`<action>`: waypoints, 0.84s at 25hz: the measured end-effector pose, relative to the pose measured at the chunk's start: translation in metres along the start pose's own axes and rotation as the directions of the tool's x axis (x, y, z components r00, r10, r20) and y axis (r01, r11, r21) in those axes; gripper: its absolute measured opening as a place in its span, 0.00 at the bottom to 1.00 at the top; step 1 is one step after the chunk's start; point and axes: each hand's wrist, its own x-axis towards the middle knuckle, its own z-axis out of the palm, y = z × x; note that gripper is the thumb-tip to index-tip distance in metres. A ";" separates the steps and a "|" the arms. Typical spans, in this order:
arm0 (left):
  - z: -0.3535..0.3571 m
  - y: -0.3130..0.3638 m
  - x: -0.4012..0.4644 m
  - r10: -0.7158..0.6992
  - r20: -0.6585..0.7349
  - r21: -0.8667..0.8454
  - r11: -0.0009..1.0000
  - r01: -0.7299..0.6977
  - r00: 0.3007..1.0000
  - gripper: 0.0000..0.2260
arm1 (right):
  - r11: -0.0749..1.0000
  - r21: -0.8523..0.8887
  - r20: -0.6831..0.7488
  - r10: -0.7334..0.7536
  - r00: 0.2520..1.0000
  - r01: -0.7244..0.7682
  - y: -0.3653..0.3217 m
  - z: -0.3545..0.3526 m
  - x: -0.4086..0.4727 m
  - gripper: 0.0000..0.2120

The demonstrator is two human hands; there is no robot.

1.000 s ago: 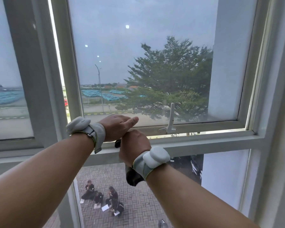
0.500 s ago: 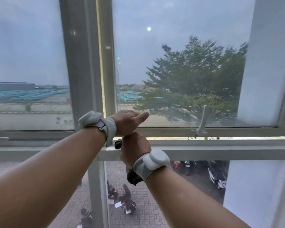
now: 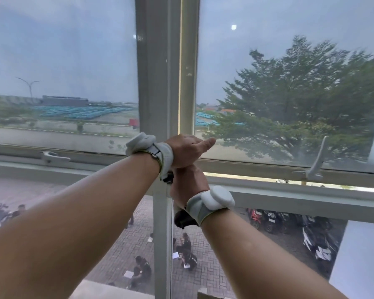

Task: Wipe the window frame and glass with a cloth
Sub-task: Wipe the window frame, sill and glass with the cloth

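Window frame [image 3: 166, 87] runs 12 to 6; glass [image 3: 289, 61] still hazy, so I'd judge little wiped. Left hand [image 3: 188, 151] fisted, stacked on right hand [image 3: 187, 184], closed; dark cloth [image 3: 184, 220] (probably) hangs below it.

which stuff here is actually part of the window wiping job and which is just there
Job: left hand; right hand; window frame; glass. No cloth clearly shows.

Just there: left handle, right handle, motorbikes and people outside.
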 end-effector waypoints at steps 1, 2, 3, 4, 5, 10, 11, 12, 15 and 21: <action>-0.001 -0.003 -0.001 -0.008 -0.002 -0.009 1.000 0.008 1.000 0.29 | 1.000 0.007 -0.002 0.000 1.000 0.000 0.001 0.002 0.002 0.14; -0.003 -0.004 -0.002 -0.011 -0.001 -0.028 1.000 0.011 1.000 0.29 | 1.000 0.006 -0.003 -0.006 1.000 0.006 0.002 0.001 0.003 0.15; -0.004 -0.002 -0.001 -0.010 0.005 -0.046 0.999 0.010 1.000 0.29 | 1.000 0.001 0.000 -0.016 1.000 0.016 0.004 -0.001 0.004 0.16; -0.005 -0.001 -0.003 -0.008 0.010 -0.053 0.999 0.008 1.000 0.29 | 0.999 0.001 0.007 -0.032 0.999 0.032 0.005 -0.004 0.004 0.16; -0.006 0.001 -0.005 -0.001 0.011 -0.052 0.999 0.001 1.000 0.29 | 0.999 0.008 0.008 -0.042 0.999 0.042 0.006 -0.009 0.003 0.16; -0.020 0.003 -0.010 0.036 -0.029 -0.014 0.999 -0.036 0.999 0.29 | 0.979 0.195 -0.037 0.069 0.997 -0.060 0.022 -0.052 0.004 0.10; -0.020 0.002 -0.010 0.043 -0.034 -0.013 0.999 -0.043 0.999 0.30 | 0.975 0.215 -0.045 0.073 0.996 -0.062 0.026 -0.056 0.004 0.10; -0.021 0.000 -0.011 0.046 -0.038 -0.009 0.999 -0.046 0.998 0.30 | 0.975 0.216 -0.051 0.063 0.997 -0.051 0.028 -0.058 0.005 0.10; -0.018 -0.001 -0.008 0.043 -0.022 0.015 0.999 -0.042 0.999 0.30 | 0.991 0.134 -0.061 0.028 0.998 -0.019 0.030 -0.048 0.004 0.11; -0.020 -0.003 -0.008 0.031 -0.027 -0.026 0.999 -0.031 0.999 0.27 | 0.995 -0.011 0.011 -0.101 0.995 0.101 0.012 -0.006 0.002 0.11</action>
